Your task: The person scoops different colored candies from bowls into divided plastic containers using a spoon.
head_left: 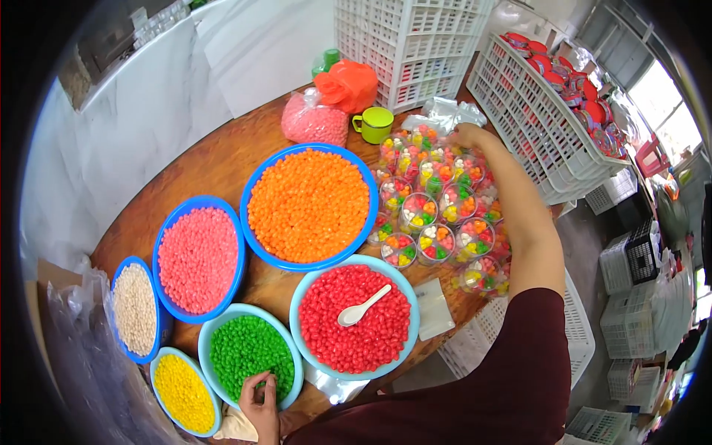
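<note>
At the near edge of the bowl of green candies [248, 348], my left hand [259, 402] hovers with its fingers curled together. Whatever is between those fingertips, if anything, is hidden. My right arm stretches over to the far side of a cluster of clear plastic cups [435, 242] filled with mixed coloured candies. There my right hand [469, 136] is beside the rearmost cups and some clear plastic bags [445, 113]; its fingers are too small and partly hidden to read. A white spoon [363, 305] lies on the red candies [334, 341] in a light blue bowl.
Bowls of orange [308, 208], pink [196, 259], white [135, 310] and yellow candies [184, 393] stand on the wooden table [141, 215]. Behind them are a bag of pink candies [315, 124] and a green mug [374, 124]. White crates [415, 52] rise at the back.
</note>
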### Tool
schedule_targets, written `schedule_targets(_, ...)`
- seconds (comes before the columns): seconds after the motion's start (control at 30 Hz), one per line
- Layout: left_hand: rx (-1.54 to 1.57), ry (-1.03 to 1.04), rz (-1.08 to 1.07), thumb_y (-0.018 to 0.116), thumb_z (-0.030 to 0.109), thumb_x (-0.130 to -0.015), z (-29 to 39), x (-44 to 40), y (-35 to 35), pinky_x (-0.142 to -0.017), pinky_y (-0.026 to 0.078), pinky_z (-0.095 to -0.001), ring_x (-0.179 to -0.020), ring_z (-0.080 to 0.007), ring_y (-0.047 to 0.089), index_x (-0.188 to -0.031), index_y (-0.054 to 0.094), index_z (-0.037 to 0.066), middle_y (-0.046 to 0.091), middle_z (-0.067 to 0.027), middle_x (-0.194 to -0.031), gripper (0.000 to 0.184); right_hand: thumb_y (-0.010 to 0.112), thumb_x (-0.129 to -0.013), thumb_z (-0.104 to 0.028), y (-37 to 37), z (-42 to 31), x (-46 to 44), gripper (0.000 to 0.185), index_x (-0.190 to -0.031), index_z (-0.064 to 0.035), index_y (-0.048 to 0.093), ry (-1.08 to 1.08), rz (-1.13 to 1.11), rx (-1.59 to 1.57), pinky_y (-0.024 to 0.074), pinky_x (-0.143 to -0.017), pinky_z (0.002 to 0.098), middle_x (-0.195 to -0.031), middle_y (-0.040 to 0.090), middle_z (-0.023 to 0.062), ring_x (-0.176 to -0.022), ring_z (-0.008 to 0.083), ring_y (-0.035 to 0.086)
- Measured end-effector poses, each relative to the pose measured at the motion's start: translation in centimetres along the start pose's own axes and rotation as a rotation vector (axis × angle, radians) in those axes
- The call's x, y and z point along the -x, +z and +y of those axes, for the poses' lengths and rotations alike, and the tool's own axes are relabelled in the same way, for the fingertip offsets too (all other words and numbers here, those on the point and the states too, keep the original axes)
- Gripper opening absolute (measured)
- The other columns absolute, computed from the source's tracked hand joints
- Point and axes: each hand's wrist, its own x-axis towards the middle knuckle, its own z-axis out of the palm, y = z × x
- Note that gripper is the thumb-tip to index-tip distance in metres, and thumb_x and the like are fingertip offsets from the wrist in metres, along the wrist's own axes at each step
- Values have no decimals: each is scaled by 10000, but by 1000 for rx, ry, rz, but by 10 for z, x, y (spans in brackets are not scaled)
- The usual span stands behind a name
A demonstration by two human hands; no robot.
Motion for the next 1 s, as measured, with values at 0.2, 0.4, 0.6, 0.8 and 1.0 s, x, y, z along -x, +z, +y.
schedule_targets(0.2,-13,25,36,638,-47,-877,6,1,-3,-672,510,-212,-828,-127,614,-997,648,-38,600,-79,-955,121,506,-929,-525,0,6,9,558,-958,2,687,-17,144,-91,495,-785,430,-910,697,192,-867,331,664)
schedule_targets(0.4,-127,136,54,643,-43,-868,3,5,-17,-708,519,-234,-876,-150,628,-1001,665,-14,650,-93,-983,138,660,-836,-348,-27,-4,35,385,-1118,-86,655,-169,447,348,506,-865,449,-1115,643,195,-1006,354,636)
schedule_targets(0.6,-108,138,123,641,-44,-870,6,12,-40,-716,523,-237,-889,-163,639,-1022,674,-10,663,-112,-985,159,617,-913,-185,-55,-151,172,248,-1120,-53,656,-569,570,-299,514,-801,412,-1032,674,155,-913,314,661)
schedule_targets(0.8,-162,212,246,648,-26,-874,-7,19,-76,-781,527,-266,-935,-162,635,-1030,670,1,645,-89,-1002,160,654,-839,-137,37,-257,312,230,-1046,-38,648,-915,155,119,485,-830,424,-1068,614,170,-1002,348,589)
schedule_targets(1.0,-649,388,631,687,-5,-788,-33,12,-169,-860,485,-364,-967,-296,621,-989,683,44,652,-134,-991,207,623,-859,-98,103,-250,308,181,-1017,-12,636,-822,292,54,471,-816,450,-989,592,175,-943,375,579)
